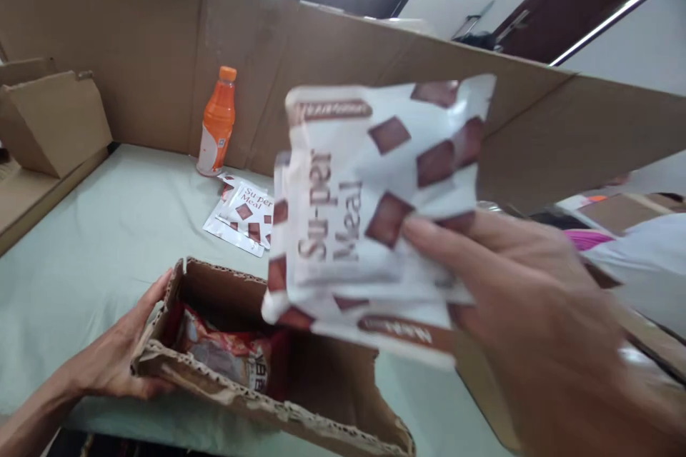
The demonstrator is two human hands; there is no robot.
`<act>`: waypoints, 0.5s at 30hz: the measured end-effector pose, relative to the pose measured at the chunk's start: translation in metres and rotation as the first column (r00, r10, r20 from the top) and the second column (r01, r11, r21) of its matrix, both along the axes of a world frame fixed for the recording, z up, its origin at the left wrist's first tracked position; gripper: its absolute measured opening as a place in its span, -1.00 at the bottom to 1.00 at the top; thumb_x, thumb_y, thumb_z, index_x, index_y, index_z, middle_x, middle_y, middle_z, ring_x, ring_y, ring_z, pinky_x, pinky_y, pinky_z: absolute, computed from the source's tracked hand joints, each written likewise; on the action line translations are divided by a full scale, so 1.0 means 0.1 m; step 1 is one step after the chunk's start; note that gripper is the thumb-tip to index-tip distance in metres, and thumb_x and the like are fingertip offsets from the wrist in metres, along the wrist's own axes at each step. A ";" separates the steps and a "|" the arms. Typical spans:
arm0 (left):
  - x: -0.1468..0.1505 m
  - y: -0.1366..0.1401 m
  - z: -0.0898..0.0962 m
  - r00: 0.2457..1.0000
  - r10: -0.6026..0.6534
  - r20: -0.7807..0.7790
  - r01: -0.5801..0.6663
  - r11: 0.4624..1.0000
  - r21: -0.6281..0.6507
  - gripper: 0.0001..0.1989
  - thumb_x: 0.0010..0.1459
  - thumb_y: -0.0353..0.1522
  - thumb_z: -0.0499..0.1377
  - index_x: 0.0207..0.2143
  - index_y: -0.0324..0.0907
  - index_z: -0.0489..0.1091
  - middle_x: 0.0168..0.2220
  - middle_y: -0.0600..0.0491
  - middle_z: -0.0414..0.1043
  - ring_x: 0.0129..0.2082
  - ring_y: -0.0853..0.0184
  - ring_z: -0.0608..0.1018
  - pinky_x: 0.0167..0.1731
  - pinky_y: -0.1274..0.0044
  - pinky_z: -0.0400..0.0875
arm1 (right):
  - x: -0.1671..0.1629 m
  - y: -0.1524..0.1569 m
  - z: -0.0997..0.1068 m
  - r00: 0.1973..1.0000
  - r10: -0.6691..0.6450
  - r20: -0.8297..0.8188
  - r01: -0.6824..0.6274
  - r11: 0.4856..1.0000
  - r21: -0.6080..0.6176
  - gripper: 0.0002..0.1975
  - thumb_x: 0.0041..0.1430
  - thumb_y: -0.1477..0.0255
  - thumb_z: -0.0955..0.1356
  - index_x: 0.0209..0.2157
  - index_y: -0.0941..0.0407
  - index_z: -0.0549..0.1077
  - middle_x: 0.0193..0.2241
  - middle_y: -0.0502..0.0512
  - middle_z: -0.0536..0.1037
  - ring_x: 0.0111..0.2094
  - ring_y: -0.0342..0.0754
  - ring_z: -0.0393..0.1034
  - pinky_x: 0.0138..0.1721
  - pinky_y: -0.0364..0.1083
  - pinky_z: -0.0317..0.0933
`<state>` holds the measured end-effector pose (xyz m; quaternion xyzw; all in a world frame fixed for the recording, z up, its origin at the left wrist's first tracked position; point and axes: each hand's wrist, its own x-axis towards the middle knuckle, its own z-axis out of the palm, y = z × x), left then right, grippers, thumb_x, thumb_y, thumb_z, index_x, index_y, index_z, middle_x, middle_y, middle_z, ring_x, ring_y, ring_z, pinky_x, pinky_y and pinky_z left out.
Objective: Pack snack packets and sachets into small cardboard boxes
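My right hand (514, 285) pinches white food sachets (343, 200), printed "Su-per Meal" with brown squares, between thumb and fingers. At least two overlap, slightly blurred, held up above an open cardboard box (279, 410) with torn edges. The box's left end is gripped by my left hand (121, 350), its fingers partly hidden by the cardboard. Inside the box, toward its left end, lies a red and clear snack packet (225, 350). More sachets of the same white and brown print (244, 211) lie on the table beyond the box, partly covered by the held ones.
An orange drink bottle (219, 121) stands by the tall cardboard wall (321, 50) at the back of the pale green tabletop (133, 228). Cardboard flaps (58, 121) rise at the left. At the right edge, a white-clothed figure (643, 257) is partly visible.
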<state>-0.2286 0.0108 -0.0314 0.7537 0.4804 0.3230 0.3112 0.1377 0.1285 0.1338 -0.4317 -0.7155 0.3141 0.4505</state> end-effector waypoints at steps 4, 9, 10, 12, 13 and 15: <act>-0.03 -0.07 0.06 0.999 -0.006 0.045 0.007 0.999 -0.034 0.16 0.16 0.14 0.30 0.55 0.10 -0.34 0.57 0.03 -0.21 0.49 -0.22 0.07 0.35 -0.02 0.18 | -0.38 0.81 -0.27 0.943 -0.178 -0.282 0.139 0.978 -0.154 -0.75 0.04 0.19 0.51 -0.45 0.06 0.50 -0.56 -0.04 0.53 -0.52 -0.05 0.43 -0.45 -0.02 0.42; 0.06 -0.15 0.14 0.998 0.044 0.048 -0.040 0.996 -0.079 0.17 0.17 0.21 0.24 0.56 -0.04 -0.31 0.56 -0.08 -0.17 0.49 -0.25 0.06 0.36 -0.11 0.08 | -0.50 1.16 -0.60 0.948 -0.291 0.129 0.302 0.950 -0.079 -0.75 0.20 0.33 0.45 -0.53 0.06 0.44 -0.54 -0.04 0.48 -0.40 -0.05 0.41 -0.25 0.00 0.37; 0.07 -0.15 0.15 0.997 0.050 0.053 -0.044 0.994 -0.103 0.19 0.17 0.23 0.23 0.56 -0.08 -0.31 0.56 -0.10 -0.17 0.49 -0.24 0.06 0.37 -0.10 0.07 | -0.47 1.02 -0.57 0.947 -0.296 0.122 0.301 0.953 -0.027 -0.80 0.23 0.35 0.43 -0.48 0.07 0.49 -0.48 -0.02 0.54 -0.36 -0.04 0.44 -0.24 0.00 0.37; 0.08 -0.14 0.17 0.996 0.055 0.069 -0.044 0.989 -0.144 0.19 0.18 0.25 0.20 0.55 -0.13 -0.29 0.56 -0.13 -0.14 0.49 -0.22 0.09 0.39 -0.07 0.07 | -0.40 0.61 -0.41 0.971 -0.237 0.028 0.232 0.966 0.110 -0.85 0.33 0.37 0.37 -0.30 0.05 0.60 -0.34 0.03 0.64 -0.33 -0.05 0.50 -0.29 -0.03 0.36; 0.08 -0.13 0.17 0.996 0.052 0.077 -0.039 0.987 -0.156 0.19 0.18 0.26 0.19 0.55 -0.15 -0.28 0.55 -0.15 -0.11 0.49 -0.21 0.11 0.40 -0.06 0.07 | -0.39 0.37 -0.29 0.987 -0.158 0.020 0.151 0.969 0.197 -0.82 0.37 0.39 0.35 -0.29 0.02 0.61 -0.39 0.01 0.64 -0.40 -0.08 0.49 -0.37 -0.06 0.35; 0.07 -0.11 0.17 0.995 0.039 0.091 -0.024 0.986 -0.166 0.19 0.18 0.26 0.19 0.55 -0.16 -0.28 0.54 -0.18 -0.06 0.48 -0.21 0.15 0.39 -0.06 0.09 | -0.44 -0.09 -0.10 0.971 0.118 0.206 -0.169 0.953 0.251 -0.82 0.39 0.43 0.38 -0.25 -0.05 0.64 -0.44 -0.05 0.65 -0.45 -0.12 0.50 -0.44 -0.13 0.34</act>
